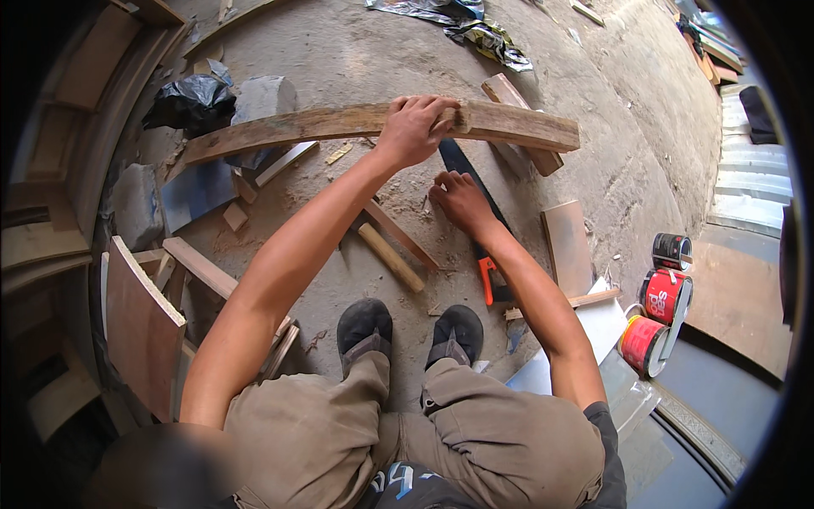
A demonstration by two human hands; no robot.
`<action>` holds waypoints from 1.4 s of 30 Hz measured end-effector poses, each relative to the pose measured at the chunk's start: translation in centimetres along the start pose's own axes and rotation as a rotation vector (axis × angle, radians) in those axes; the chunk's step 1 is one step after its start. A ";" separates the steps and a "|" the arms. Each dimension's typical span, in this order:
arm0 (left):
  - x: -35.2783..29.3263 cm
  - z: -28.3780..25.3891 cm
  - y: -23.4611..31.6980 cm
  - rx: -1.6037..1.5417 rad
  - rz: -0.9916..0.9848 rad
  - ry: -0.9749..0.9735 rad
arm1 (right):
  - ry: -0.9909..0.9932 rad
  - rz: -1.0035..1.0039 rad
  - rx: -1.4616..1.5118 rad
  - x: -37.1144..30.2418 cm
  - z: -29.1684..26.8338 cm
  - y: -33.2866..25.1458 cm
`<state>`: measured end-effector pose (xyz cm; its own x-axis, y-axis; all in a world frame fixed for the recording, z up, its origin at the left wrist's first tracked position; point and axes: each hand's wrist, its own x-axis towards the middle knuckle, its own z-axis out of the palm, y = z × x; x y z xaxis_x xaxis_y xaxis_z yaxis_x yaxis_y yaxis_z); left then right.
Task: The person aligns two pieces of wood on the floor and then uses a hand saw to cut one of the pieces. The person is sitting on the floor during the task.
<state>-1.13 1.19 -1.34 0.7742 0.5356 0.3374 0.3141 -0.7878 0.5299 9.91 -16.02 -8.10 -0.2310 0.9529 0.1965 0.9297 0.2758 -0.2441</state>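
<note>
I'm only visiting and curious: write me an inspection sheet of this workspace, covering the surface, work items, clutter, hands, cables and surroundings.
Surface: dusty, rough ground, scattered with wood bits.
Work items: a long wooden beam lies across a shorter wood piece near its right end; a saw with an orange handle lies below.
Clutter: black plastic bag, crumpled shiny wrapping, round stick, three cans at right.
Hands: left hand on top of the beam; right hand beside the saw blade, fingers curled, contact unclear.
Cables: nothing seen.
Surroundings: wooden boards at left, corrugated metal sheet at right.
</note>
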 end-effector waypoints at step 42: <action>5.2 -2.3 0.5 -0.236 -0.357 -0.379 | -0.081 0.112 -0.001 -1.7 1.6 -2.0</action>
<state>1.78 4.24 2.51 0.7993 0.5752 -0.1739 0.4946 -0.4654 0.7340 8.02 -18.03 -9.43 -0.1482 0.9847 0.0913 0.9513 0.1672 -0.2588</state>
